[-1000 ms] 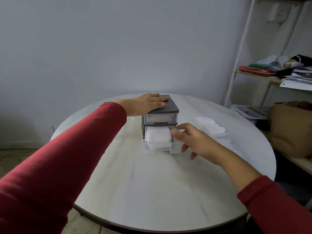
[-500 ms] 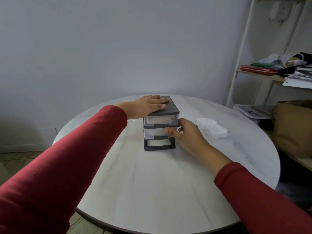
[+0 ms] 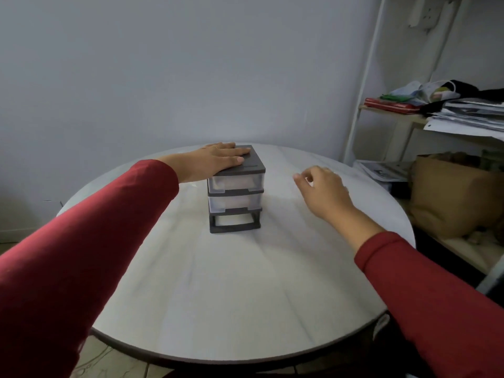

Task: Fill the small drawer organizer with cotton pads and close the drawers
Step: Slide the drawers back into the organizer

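Observation:
A small drawer organizer (image 3: 236, 192) with a dark grey frame and clear drawers stands at the middle of the round white table (image 3: 231, 296). Its top two drawers are pushed in, and white shows faintly through their fronts. The bottom slot (image 3: 234, 222) is an empty frame with no drawer in it. My left hand (image 3: 215, 162) lies flat on the organizer's lid. My right hand (image 3: 324, 192) hovers to the right of the organizer, apart from it, with its fingers loosely curled downward. It covers the spot where the loose cotton pads lay, so the pads are hidden.
A white metal shelf stands at the right with stacked papers (image 3: 469, 115) and a red folder on it. Below sits a brown paper bag (image 3: 452, 197), close to the table's right edge. A plain wall runs behind the table.
The lower drawer with pads in it was pushed in by my right hand. That hand then left the drawer and moved right over the pad pile. My left hand stayed on the lid.

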